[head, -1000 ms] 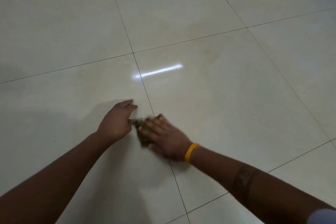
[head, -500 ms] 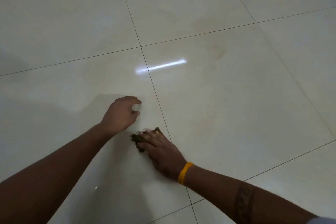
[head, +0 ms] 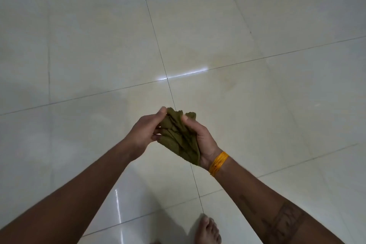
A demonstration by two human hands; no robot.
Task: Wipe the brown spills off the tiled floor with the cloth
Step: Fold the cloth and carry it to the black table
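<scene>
The scene is dim and slightly greenish, with soft, low contrast. The glossy tiled floor (head: 79,45) carries a bright white streak of glare (head: 183,74) where two grout lines cross, the reflection of a light overhead, and a thinner vertical glint (head: 118,206) low down near the left forearm. Soft grey shadow spreads across the floor at the left edge and under the arms. Grout lines bow slightly toward the borders, a sign of the wide lens. The focus is fairly even; the forearms at the bottom corners are dark and lack detail.
</scene>
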